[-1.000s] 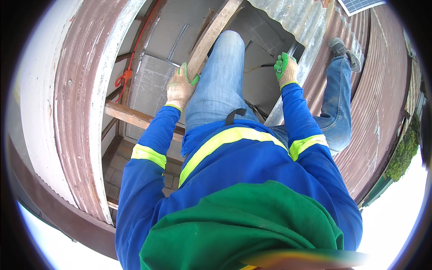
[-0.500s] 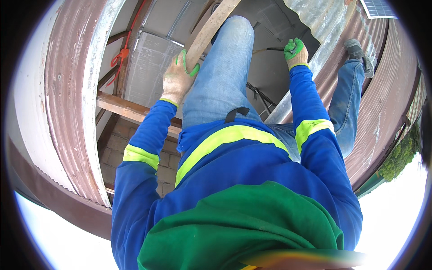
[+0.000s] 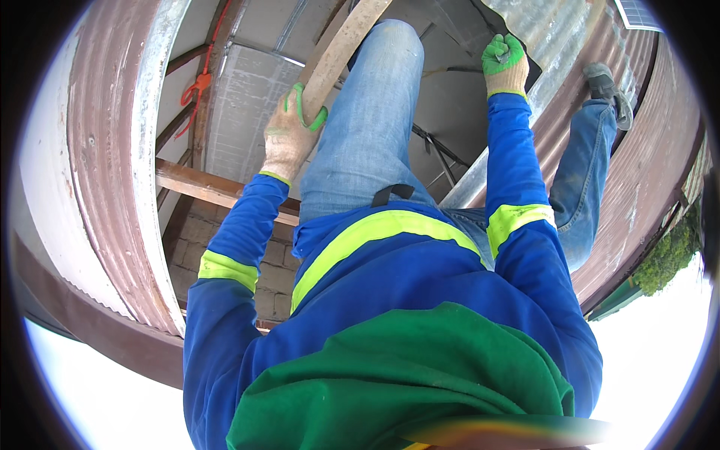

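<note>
My left hand (image 3: 291, 136), in a pale work glove with green fingertips, is closed around the near end of a wooden beam (image 3: 346, 52). The thumb lies along its right side. Farther right, my right hand (image 3: 505, 67) is raised, its gloved fingers curled into a fist beside the edge of a corrugated metal sheet (image 3: 566, 45). A small greyish bit shows between those fingers, too small to name. My jeans-clad leg extends over the roof opening between both hands.
A crosswise wooden beam (image 3: 199, 182) spans the opening on the left. A red cord (image 3: 199, 86) hangs beside a rafter. Dark cables (image 3: 435, 146) lie below in the opening. Rusty corrugated roofing (image 3: 622, 195) carries my other leg; a solar panel (image 3: 640, 13) shows at the upper right.
My right hand has moved up and slightly right, closer to the metal sheet's edge. My left hand remains on the beam; the view has shifted slightly.
</note>
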A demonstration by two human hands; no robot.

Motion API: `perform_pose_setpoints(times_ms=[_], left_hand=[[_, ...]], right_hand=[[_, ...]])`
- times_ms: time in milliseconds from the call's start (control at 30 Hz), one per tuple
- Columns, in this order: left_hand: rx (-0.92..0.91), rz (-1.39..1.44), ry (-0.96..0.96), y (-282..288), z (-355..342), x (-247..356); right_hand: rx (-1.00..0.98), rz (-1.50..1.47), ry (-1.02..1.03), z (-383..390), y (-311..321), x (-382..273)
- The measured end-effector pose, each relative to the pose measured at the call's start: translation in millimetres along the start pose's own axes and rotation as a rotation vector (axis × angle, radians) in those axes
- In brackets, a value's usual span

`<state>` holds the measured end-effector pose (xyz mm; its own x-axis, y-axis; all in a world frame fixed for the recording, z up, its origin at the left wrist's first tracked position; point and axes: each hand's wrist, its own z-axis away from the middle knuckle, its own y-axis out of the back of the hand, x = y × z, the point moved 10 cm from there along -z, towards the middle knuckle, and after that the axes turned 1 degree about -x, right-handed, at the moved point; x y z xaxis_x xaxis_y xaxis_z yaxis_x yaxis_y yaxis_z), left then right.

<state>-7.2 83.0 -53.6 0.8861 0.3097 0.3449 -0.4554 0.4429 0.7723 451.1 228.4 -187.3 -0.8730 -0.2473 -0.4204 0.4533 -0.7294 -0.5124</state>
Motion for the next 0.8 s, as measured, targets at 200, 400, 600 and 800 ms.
perform_pose_setpoints(times_ms=[200,400,600,800], left_hand=[[0.029,-0.017,-0.018,0.8,0.3,0.9],[-0.011,0.000,0.021,-2.4,1.1,-3.4],[0.004,0.004,-0.010,-1.4,1.9,0.3],[0.036,-0.025,-0.041,2.4,3.0,2.5]], right_hand=[[0.173,0.465,0.035,-15.5,46.7,-16.6],[0.009,0.405,-0.046,19.2,54.4,-5.6],[0.068,0.389,-0.013,230.1,30.4,20.9],[-0.012,0.082,-0.337,328.8,24.9,30.2]])
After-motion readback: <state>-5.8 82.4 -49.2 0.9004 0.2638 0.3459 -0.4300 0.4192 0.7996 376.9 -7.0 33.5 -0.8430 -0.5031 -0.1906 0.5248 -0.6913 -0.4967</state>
